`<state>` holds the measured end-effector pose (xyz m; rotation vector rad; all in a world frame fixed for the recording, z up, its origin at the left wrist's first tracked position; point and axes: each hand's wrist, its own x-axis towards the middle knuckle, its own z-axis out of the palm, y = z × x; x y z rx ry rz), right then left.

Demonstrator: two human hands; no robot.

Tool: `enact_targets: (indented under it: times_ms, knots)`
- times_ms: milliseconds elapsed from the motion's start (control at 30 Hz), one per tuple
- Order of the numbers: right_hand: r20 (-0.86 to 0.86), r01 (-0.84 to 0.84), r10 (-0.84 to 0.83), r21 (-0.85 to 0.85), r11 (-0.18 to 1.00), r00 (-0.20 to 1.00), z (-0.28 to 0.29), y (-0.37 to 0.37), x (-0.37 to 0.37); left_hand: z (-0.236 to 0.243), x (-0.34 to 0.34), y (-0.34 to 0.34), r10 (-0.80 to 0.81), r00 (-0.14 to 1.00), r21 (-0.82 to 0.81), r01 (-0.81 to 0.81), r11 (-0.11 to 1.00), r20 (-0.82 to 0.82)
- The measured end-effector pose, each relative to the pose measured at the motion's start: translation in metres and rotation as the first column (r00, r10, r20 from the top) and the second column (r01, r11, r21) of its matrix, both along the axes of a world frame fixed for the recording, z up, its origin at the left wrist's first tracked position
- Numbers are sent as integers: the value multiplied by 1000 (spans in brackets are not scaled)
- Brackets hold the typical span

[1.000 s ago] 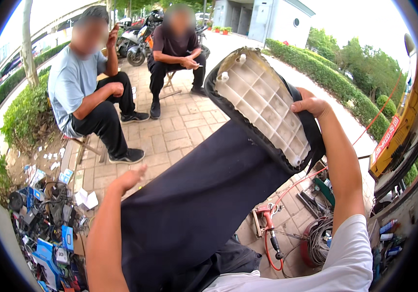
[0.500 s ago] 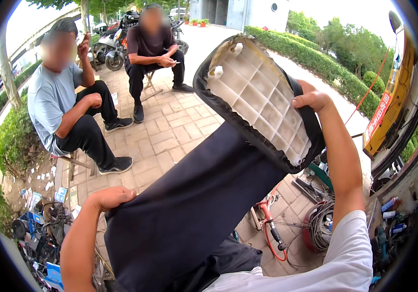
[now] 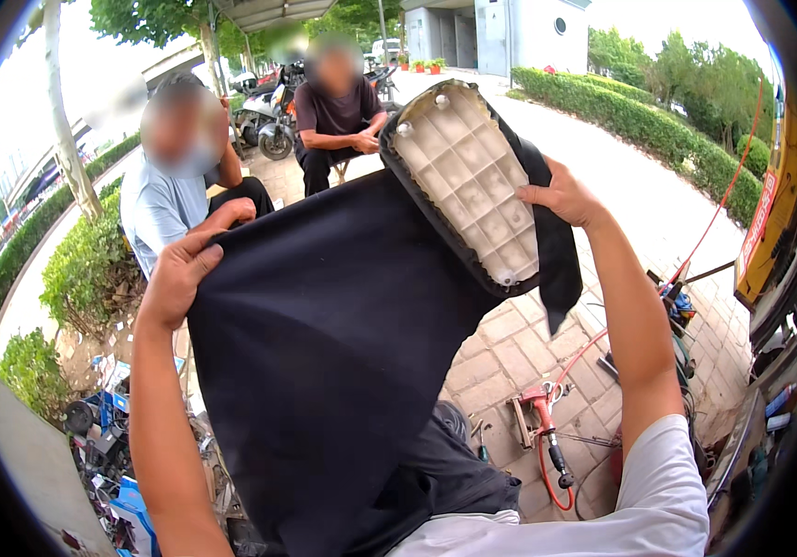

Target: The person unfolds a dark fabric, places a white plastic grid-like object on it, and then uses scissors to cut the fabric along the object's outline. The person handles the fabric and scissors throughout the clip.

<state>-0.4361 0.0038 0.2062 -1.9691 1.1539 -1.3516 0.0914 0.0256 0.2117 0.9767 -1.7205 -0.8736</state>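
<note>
My left hand (image 3: 182, 278) pinches the upper left corner of a large black cover sheet (image 3: 324, 343), which spreads between my arms and hangs over my lap. At the upper right, my right hand (image 3: 565, 195) grips the edge of a scooter seat (image 3: 463, 167), with the thumb on its underside. That underside is a whitish, ribbed plastic base with a dark rim, tilted toward me. The black sheet runs behind the seat, and a pointed flap (image 3: 558, 278) of it hangs down below my right hand. My right fingers are partly hidden behind the seat and the flap.
On the paving lies a red staple gun (image 3: 539, 413) with an orange-red hose. Two people sit ahead, one in a light blue shirt (image 3: 152, 213), one in a dark shirt (image 3: 338, 111). A pile of scrap parts (image 3: 120, 446) is at the left; yellow machinery (image 3: 774, 213) stands right.
My left hand has risen with its corner of the sheet, which now spreads wider. The seat has shifted slightly, and a flap now hangs below my right hand. The view has turned somewhat left.
</note>
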Motion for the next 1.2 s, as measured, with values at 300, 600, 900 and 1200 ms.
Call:
enact_targets:
  times_ms: [300,600,900,1200]
  knots:
    - [32,-200,199,44,979,979,-32,57,5,-15,36,36,75,997,103,-73,992,-13]
    - [169,-180,163,93,979,972,-40,51,20,-50,47,42,57,986,292,-10,956,-154]
    - [110,-233,212,239,943,971,-58,52,39,-124,84,28,-113,931,544,-100,833,346]
    - [87,-226,209,304,926,974,-43,80,-13,-169,-95,-62,-543,840,854,264,449,26]
